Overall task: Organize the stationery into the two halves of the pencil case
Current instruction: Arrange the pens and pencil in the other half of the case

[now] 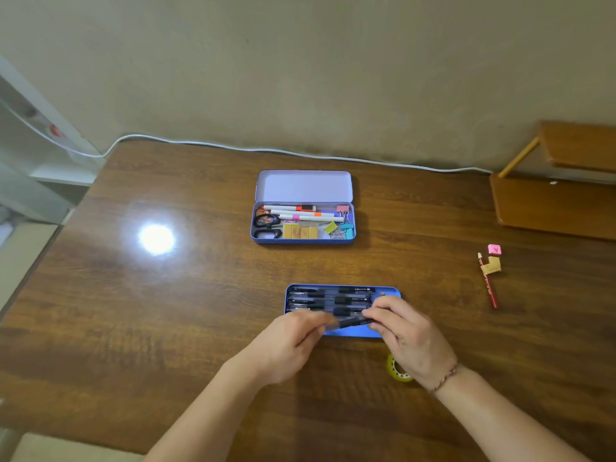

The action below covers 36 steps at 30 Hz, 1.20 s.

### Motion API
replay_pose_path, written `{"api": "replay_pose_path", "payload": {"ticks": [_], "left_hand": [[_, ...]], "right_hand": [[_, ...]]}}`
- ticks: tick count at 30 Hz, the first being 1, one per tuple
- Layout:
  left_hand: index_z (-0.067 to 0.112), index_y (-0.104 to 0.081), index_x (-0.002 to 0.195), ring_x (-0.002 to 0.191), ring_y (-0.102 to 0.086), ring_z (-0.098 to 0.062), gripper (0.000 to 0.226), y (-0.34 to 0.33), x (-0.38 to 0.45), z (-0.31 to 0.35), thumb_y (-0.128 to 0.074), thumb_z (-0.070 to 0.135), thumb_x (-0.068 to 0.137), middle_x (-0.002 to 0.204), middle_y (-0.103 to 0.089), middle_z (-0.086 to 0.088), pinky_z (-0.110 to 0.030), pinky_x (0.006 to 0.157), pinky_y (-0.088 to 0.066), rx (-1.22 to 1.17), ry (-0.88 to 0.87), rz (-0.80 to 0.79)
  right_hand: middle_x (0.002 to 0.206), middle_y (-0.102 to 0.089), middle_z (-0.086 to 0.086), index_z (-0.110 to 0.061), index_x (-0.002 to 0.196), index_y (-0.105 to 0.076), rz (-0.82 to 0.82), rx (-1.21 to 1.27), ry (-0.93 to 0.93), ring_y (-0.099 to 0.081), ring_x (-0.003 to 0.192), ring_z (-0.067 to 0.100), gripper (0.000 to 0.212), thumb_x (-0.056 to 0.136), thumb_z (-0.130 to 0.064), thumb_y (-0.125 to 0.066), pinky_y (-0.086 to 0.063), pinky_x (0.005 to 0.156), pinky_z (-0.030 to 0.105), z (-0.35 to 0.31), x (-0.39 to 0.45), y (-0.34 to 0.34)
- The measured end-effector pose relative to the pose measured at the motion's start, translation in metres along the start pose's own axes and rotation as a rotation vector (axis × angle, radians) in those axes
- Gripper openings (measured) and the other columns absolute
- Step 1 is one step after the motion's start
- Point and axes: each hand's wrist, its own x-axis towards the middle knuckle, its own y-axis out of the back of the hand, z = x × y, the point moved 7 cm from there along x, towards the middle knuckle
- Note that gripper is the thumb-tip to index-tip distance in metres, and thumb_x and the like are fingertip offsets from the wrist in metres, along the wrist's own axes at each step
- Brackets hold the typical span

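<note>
Wooden table (166,328): two case trays, near tray (353,333) four pens.

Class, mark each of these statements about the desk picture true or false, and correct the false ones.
1. Both hands hold one pen over the near tray. True: the left hand and right hand grip a black pen above the blue tray.
2. The scissors lie loose on the table. False: the scissors are inside the open pencil case.
3. A red pencil lies to the right on the table. True: the red pencil is outside both containers.
4. The roll of tape sits in the far case. False: the yellow tape is on the table by the right wrist.
</note>
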Motion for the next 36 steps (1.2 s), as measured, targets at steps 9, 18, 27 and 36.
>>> {"api": "replay_pose_path", "payload": {"ticks": [9,18,27,36], "left_hand": [[0.028,-0.068,0.103,0.1,-0.046,-0.011,0.026,0.018,-0.005,-0.027,-0.056,0.043,0.086,0.106,-0.058,0.015,-0.034,0.085,-0.043,0.297,0.009,0.389],[0.028,-0.063,0.081,0.102,-0.044,-0.018,0.016,0.007,-0.001,-0.039,-0.078,0.031,0.076,0.099,-0.054,0.011,-0.038,0.086,-0.037,0.379,0.047,0.415],[0.03,-0.06,0.101,0.106,-0.043,-0.019,0.031,0.011,-0.002,-0.035,-0.063,0.05,0.078,0.112,-0.051,0.01,-0.04,0.091,-0.038,0.344,0.041,0.411],[0.035,-0.042,0.139,0.138,-0.025,-0.017,0.07,0.008,0.014,-0.033,-0.06,0.061,0.077,0.149,-0.035,0.009,-0.044,0.113,-0.018,0.341,0.051,0.319]], "right_hand": [[0.09,-0.052,-0.006,-0.011,0.094,-0.072,-0.002,0.087,-0.215,-0.053,0.078,0.005,0.014,0.081,-0.005,-0.069,-0.046,0.074,0.018,0.021,-0.01,-0.025],[0.081,-0.056,-0.013,-0.023,0.08,-0.062,-0.072,-0.016,-0.259,-0.055,0.078,0.008,0.013,0.076,-0.018,-0.073,-0.051,0.064,0.027,0.02,-0.005,-0.035],[0.087,-0.056,-0.009,-0.02,0.088,-0.064,0.051,-0.041,-0.379,-0.054,0.079,0.008,0.008,0.082,-0.021,-0.068,-0.046,0.066,0.022,0.061,-0.018,0.016],[0.111,-0.056,0.005,-0.018,0.106,-0.062,0.001,-0.249,-1.071,-0.053,0.082,0.017,0.032,0.086,-0.043,-0.06,-0.046,0.058,0.029,0.176,-0.057,0.084]]}}
